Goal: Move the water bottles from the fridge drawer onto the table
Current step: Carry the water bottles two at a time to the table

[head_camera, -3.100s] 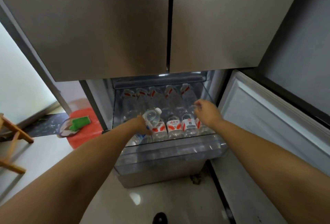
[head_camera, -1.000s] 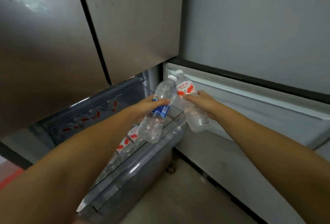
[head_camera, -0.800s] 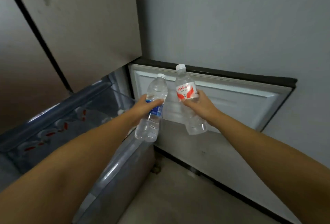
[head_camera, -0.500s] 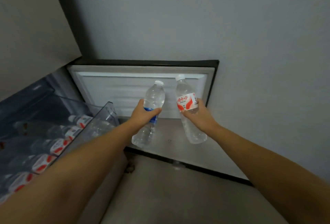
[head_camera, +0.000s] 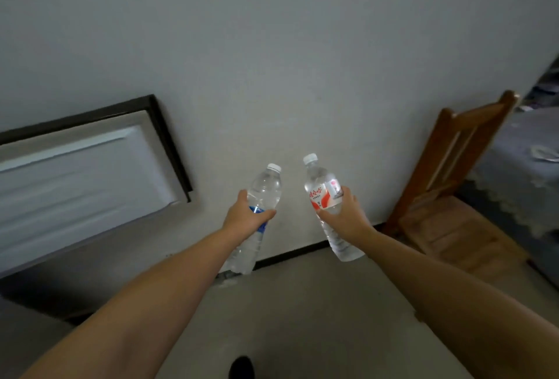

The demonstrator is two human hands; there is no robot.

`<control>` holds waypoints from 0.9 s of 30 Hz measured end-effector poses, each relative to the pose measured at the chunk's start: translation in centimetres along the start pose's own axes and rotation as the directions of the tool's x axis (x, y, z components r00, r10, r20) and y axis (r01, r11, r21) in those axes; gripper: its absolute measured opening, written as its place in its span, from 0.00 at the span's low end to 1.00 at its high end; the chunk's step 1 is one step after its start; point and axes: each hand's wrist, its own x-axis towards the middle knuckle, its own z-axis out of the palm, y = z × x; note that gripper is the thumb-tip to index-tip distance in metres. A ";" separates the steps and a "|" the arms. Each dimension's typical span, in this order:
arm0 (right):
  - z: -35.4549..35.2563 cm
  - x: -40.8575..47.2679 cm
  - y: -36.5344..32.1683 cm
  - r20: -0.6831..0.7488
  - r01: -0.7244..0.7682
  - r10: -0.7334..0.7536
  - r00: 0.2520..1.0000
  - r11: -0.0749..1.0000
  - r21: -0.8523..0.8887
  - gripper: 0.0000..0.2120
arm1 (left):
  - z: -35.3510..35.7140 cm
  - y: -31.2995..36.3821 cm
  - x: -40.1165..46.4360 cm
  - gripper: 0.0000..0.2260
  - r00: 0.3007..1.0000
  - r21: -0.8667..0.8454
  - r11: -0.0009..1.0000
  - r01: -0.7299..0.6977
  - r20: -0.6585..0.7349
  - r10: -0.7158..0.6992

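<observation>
I hold one clear water bottle in each hand, out in front of me over the floor. My left hand (head_camera: 243, 217) grips the blue-labelled bottle (head_camera: 264, 189) around its middle, cap pointing up and away. My right hand (head_camera: 344, 217) grips the red-and-white-labelled bottle (head_camera: 320, 185) the same way. The two bottles are side by side, not touching. The table (head_camera: 520, 173), covered with a grey cloth with a lace edge, shows at the far right. The fridge drawer is out of view.
The open lower fridge door (head_camera: 78, 173) with its white inner panel stands at the left. A wooden chair (head_camera: 447, 197) stands against the grey wall (head_camera: 272, 61) between me and the table. Bare floor (head_camera: 302, 303) lies ahead, and my shoe tip (head_camera: 241, 368) shows at the bottom.
Both hands lifted a bottle out of the fridge drawer. My view has swung right, away from the fridge; the drawer has left the view and the chair and table have come in.
</observation>
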 end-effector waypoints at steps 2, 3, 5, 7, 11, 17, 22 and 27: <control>-2.7 -0.4 2.7 -0.081 -0.060 0.059 0.995 0.998 -0.009 0.34 | 3.2 2.3 1.1 0.25 0.996 0.029 0.998 -0.051 0.072 0.049; -4.3 -0.7 4.3 -0.136 -0.101 0.098 0.986 0.995 -0.016 0.34 | 5.2 3.6 1.7 0.25 0.990 0.035 0.996 -0.088 0.111 0.083; -6.9 -1.1 6.7 -0.227 -0.172 0.165 0.960 0.985 -0.012 0.35 | 8.7 5.9 2.8 0.23 0.971 0.046 0.987 -0.152 0.194 0.141; -9.2 -1.5 8.8 -0.290 -0.240 0.232 0.929 0.971 0.008 0.36 | 12.1 8.0 3.8 0.22 0.943 0.048 0.978 -0.203 0.278 0.183; -14.2 -2.0 12.7 -0.423 -0.350 0.338 0.841 0.935 0.052 0.35 | 19.4 12.7 5.5 0.25 0.842 0.052 0.947 -0.317 0.474 0.256; -21.2 -2.8 18.3 -0.574 -0.434 0.473 0.669 0.875 0.215 0.30 | 29.7 20.4 7.1 0.24 0.628 -0.017 0.862 -0.506 0.678 0.382; -23.9 -5.8 21.2 -0.645 -0.464 0.567 0.512 0.815 0.349 0.30 | 35.9 24.6 6.6 0.25 0.472 -0.060 0.806 -0.589 0.784 0.404; -26.0 -12.0 25.3 -0.685 -0.515 0.676 0.272 0.703 0.491 0.27 | 43.5 27.4 0.9 0.23 0.272 -0.115 0.749 -0.652 0.887 0.372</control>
